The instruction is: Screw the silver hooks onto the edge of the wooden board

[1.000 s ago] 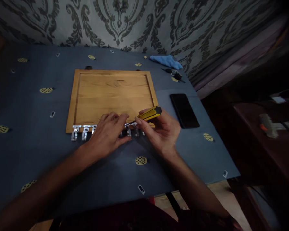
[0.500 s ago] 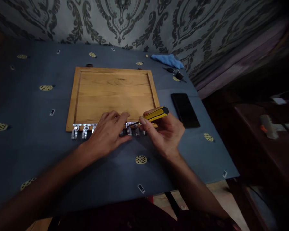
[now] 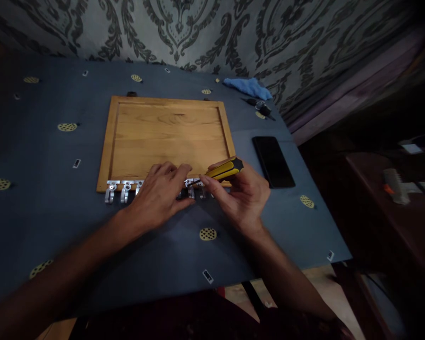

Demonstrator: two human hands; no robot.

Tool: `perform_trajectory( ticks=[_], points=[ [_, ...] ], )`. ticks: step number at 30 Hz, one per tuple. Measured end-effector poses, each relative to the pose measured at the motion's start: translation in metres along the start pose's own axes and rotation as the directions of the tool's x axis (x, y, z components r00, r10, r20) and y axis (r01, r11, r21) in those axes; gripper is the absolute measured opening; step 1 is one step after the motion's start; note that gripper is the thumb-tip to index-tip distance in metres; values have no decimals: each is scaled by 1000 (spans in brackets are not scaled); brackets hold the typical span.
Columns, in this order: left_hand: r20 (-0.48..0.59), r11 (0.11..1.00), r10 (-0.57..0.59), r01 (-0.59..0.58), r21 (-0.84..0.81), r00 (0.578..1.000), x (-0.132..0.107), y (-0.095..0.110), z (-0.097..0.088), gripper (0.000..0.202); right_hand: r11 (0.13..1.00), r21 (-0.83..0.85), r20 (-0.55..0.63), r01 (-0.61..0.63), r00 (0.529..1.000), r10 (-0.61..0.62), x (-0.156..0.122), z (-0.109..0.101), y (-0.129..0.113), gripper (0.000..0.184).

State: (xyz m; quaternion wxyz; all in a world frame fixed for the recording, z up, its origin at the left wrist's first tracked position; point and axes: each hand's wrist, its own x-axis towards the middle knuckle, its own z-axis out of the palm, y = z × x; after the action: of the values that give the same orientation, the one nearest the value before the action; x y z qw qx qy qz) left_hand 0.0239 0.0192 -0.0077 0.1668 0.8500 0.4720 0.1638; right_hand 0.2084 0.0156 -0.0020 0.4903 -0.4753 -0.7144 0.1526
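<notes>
A framed wooden board (image 3: 173, 137) lies flat on the table. Along its near edge runs a metal rail with several silver hooks (image 3: 124, 192). My left hand (image 3: 161, 191) rests palm down over the middle of this rail, fingers stretched out and thumb apart, hiding some hooks. My right hand (image 3: 241, 198) grips a yellow and black screwdriver (image 3: 225, 170) by its handle. The screwdriver slants down to the left, its tip at the rail just right of my left hand. Whether the tip sits in a screw is too small to tell.
A black phone (image 3: 274, 162) lies right of the board. Behind it are a small dark item with a cord or ring (image 3: 263, 108) and a blue cloth (image 3: 248, 88). The table (image 3: 156, 269) has a grey-blue patterned cover; a patterned wall (image 3: 179, 28) stands behind.
The screwdriver's handle has turned a little and dipped slightly left in my right fingers. My left hand stays in place on the rail.
</notes>
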Motion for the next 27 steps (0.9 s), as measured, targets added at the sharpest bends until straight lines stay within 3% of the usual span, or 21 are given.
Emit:
perform_trajectory(
  ticks=[4,9,17,27],
  points=[
    [9,1000,0,0,2,1000,0,0,0,56,1000,30,-19,-9,1000,9,-2,0,2,20],
    [0,1000,31,-31,-1,1000,-2,-1,-2,60,992,129,-171,-2,985,24,-5,-1,2,7],
    [-34,1000,-11,10,-28,999,-13,-10,-15,68,975,183,-40,-127,990,136,-3,4,-2,14],
    [-36,1000,-6,6,-10,999,-16,-11,-10,61,973,160,3,-167,986,169,1,14,-7,26]
  ],
)
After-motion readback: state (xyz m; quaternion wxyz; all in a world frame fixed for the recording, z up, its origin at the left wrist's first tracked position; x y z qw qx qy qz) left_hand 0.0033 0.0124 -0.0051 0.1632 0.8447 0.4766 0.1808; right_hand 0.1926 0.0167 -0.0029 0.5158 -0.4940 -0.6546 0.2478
